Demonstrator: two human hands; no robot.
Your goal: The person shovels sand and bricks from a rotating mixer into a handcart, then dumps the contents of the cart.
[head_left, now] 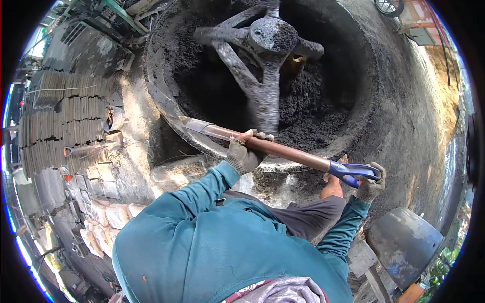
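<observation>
L hand [246, 154] gripping brown shaft of long-handled tool [298, 155], fingers wrapping round; R hand [372, 184] curling fingers round blue grip [348, 169] at its end; both wearing gloves. Tool lying crosswise btwn torso & drum [371, 81], long axis running upper L to lower R, over near rim. Metal end [196, 123] pointing L, reaching rim; L hand sitting nearer it. Blade shape: can't tell. Dark mix [305, 103] lying inside drum, beyond shaft; mixer arms [235, 65] showing blurred above.
</observation>
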